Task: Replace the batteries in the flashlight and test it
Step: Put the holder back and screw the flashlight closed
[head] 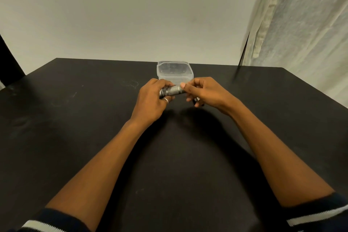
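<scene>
Both hands gripping flashlight (172, 91) above table (75, 118), before tub (175, 70). Left hand (150, 98) clasping head end, steadying; right hand (201, 90) pinching tail end, likely twisting cap for battery access.

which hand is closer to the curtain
Right. The right hand holds the flashlight at its end toward the curtain; the left hand grips the other end, farther off.

Flashlight (172, 91) held crosswise above table (75, 118), left hand (150, 98) left, right hand (203, 91) right; container (175, 70) just behind.
</scene>
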Available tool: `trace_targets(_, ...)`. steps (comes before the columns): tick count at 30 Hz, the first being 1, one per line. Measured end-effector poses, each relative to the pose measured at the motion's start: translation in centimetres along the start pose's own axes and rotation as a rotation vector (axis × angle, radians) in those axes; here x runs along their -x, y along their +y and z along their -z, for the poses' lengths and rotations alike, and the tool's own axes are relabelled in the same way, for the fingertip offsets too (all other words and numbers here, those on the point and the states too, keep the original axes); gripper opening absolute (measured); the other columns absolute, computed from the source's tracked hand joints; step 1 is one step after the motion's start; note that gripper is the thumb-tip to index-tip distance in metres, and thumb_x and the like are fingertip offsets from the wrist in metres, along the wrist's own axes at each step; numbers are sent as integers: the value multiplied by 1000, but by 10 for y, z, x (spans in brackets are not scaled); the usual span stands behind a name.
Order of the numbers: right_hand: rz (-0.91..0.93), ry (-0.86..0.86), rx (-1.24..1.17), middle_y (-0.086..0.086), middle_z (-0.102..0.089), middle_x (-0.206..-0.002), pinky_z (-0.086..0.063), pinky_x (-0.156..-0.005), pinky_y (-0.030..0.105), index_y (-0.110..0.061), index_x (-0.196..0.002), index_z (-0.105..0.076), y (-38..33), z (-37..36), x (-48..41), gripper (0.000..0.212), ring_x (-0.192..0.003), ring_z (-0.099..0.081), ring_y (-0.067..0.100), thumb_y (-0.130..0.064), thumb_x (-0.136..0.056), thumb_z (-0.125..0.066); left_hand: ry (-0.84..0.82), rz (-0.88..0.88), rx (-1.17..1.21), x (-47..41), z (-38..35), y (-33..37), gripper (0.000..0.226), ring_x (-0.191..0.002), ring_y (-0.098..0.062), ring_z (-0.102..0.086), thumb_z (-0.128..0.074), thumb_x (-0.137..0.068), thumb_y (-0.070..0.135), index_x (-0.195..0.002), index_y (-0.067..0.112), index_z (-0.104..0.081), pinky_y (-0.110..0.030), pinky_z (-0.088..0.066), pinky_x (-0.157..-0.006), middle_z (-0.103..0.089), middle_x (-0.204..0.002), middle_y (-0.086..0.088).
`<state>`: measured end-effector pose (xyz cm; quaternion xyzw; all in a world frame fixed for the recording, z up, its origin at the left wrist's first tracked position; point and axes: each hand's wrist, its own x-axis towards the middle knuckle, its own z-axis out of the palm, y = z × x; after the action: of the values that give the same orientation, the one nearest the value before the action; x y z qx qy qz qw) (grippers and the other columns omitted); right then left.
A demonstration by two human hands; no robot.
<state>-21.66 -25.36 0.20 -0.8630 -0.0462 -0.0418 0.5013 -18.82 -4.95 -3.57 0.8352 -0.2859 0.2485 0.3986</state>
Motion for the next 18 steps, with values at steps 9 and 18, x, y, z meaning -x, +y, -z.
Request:
trace_targets(9,34,-21,-92,11,-74,-85,-58,-63,19,-2,-103,-71,1,0,-1,24,-72,-73,11,-25,-97,-69,8,-14,-16,0,1,0,36,-91,-17,-60,-84,-79,11,-113,12,-72,-27,-48,-82,-66,-103,-5)
trace_targets(18,-54,37,42,6,-70,-65,-50,-48,20,-7,-80,-71,-2,-7,-1,57,-54,-65,14,-54,-103,-49,8,-31,-18,0,-1,2,37,-95,-18,-61,-84,-79,10,-114,11,-71,-29,-50,-85,-66,-105,-4)
